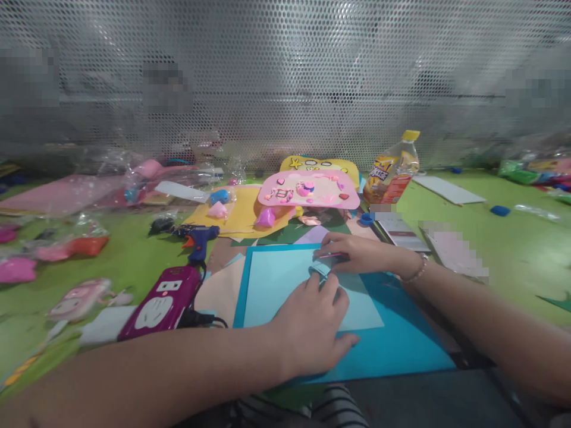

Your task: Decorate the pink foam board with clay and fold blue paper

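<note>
My left hand (312, 324) lies flat, fingers pressed down on a light blue sheet (276, 285) that rests on a darker blue sheet (401, 345). Its fingertips touch a small curled strip of light blue paper (322, 270). My right hand (357, 252) comes in from the right, a bracelet at the wrist. Its fingers are closed in a pinch on a thin pink-and-dark stick-like thing (332, 254) that I cannot name, right above the curled strip.
A blue glue gun (196, 238) and a magenta power strip (163, 303) lie at the left. Yellow sheets, a pink decorated board (310, 190) and a lying plastic bottle (392, 169) are behind. Plastic bags and craft scraps lie about the green table (513, 249). Perforated metal screen at back.
</note>
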